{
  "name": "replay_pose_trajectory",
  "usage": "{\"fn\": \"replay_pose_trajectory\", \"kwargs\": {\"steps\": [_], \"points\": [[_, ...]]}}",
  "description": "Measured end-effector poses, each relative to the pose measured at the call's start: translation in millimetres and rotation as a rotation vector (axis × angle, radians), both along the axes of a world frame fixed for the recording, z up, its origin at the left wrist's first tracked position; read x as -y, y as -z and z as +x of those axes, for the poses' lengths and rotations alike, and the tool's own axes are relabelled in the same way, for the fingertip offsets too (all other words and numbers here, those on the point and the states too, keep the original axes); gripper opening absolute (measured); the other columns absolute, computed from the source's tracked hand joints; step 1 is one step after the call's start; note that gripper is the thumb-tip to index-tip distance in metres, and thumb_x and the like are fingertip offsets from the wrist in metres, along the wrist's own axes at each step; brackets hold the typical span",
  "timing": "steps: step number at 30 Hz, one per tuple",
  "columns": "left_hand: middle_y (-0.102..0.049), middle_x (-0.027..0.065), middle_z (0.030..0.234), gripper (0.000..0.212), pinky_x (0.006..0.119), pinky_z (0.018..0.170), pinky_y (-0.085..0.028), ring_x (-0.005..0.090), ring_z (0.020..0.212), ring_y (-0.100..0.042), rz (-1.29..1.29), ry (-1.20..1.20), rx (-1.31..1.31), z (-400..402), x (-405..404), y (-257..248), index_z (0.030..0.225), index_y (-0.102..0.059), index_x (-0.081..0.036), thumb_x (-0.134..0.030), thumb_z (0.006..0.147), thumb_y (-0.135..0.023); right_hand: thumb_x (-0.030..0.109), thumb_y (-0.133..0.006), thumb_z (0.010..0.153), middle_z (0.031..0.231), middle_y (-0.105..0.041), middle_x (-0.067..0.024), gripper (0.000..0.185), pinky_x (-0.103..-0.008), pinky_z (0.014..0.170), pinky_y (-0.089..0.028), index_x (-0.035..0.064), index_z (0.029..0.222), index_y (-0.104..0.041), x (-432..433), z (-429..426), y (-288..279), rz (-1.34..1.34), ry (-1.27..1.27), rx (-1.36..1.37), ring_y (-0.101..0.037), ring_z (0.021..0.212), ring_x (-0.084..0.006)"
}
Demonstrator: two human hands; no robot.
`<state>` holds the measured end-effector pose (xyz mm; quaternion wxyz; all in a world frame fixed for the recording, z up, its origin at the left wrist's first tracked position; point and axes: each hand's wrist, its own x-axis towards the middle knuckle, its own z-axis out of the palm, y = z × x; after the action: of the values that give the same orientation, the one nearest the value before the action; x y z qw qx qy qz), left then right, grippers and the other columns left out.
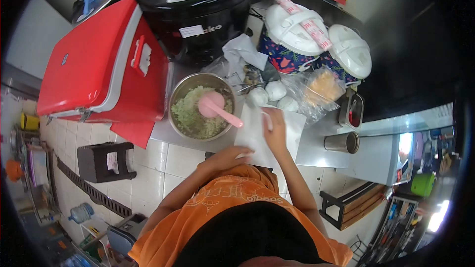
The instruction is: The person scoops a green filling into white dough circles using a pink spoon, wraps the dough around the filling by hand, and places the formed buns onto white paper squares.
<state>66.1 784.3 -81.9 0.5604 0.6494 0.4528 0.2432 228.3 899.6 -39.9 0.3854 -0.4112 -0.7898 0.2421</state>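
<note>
A sheet of white paper (252, 139) lies on the steel table in front of me. My right hand (274, 124) is over its upper part, blurred, just below several white wrapped bundles (275, 91); whether it holds anything is unclear. At the near left edge of the paper rests my left hand (233, 157), its fingers loosely curled near the paper; its grip cannot be made out. To the left stands a steel bowl (173, 118) of pale green rice-like food (187, 109), with a pink rice paddle (219, 109) lying across it.
A red cooler box (89, 66) stands at the left, beside a large black cooker (200, 18). Behind the bundles are two floral containers with white lids (349, 50). A plastic bag with orange food (323, 89), a steel cup (339, 143) and a small metal tray (351, 109) sit at the right.
</note>
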Motion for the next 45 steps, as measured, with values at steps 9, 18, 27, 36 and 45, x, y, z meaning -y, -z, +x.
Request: {"fn": "replay_pose_trajectory", "kwargs": {"steps": [9, 18, 27, 36, 45], "points": [[-0.065, 0.0125, 0.104, 0.028, 0.032, 0.089, -0.045, 0.0201, 0.1, -0.059, 0.047, -1.273, 0.217, -129, 61, -24, 0.116, -0.057, 0.002, -0.016, 0.095, -0.048, 0.003, -0.054, 0.077, 0.089, -0.06, -0.0165, 0.047, -0.0393, 0.064, -0.052, -0.0083, 0.122, -0.047, -17, -122, -14, 0.204, -0.442, 0.9, -0.063, 0.079, -0.0289], [-0.047, 0.015, 0.135, 0.04, 0.034, 0.104, -0.031, 0.0249, 0.125, -0.043, 0.375, -1.498, 0.034, -119, -5, 26, 0.136, -0.041, 0.0, -0.013, 0.098, -0.038, -0.002, -0.044, 0.08, 0.087, -0.062, -0.0308, 0.056, -0.0447, 0.064, -0.054, -0.0142, 0.133, -0.029, -60, -158, -25, 0.001, -0.491, 1.092, -0.065, 0.073, -0.0404], [-0.053, 0.0174, 0.128, 0.037, 0.032, 0.1, -0.034, 0.0263, 0.118, -0.05, 0.314, -1.549, 0.187, -130, -11, 21, 0.132, -0.047, -0.004, -0.008, 0.097, -0.037, 0.001, -0.049, 0.079, 0.086, -0.06, -0.0335, 0.06, -0.0464, 0.07, -0.051, -0.0197, 0.131, -0.026, -69, -178, -10, -0.199, -0.707, 1.165, -0.063, 0.081, -0.0423], [-0.056, 0.0193, 0.119, 0.039, 0.032, 0.093, -0.04, 0.0246, 0.107, -0.055, 0.319, -1.596, 0.144, -122, -10, 38, 0.132, -0.048, -0.005, -0.003, 0.095, -0.037, 0.014, -0.05, 0.091, 0.075, -0.057, -0.0139, 0.035, -0.0365, 0.054, -0.048, 0.004, 0.125, -0.045, -47, -175, 3, -0.96, -0.725, 0.865, -0.06, 0.063, -0.0242], [-0.051, 0.0146, 0.128, 0.039, 0.031, 0.1, -0.034, 0.0221, 0.116, -0.049, 0.355, -1.611, 0.466, -120, -5, 25, 0.131, -0.046, 0.002, -0.017, 0.1, -0.033, 0.018, -0.049, 0.095, 0.062, -0.04, 0.0035, 0.026, -0.0206, 0.039, -0.034, 0.0122, 0.12, -0.052, -36, -152, -16, -1.76, -0.446, 0.33, -0.039, 0.047, -0.005]]}}
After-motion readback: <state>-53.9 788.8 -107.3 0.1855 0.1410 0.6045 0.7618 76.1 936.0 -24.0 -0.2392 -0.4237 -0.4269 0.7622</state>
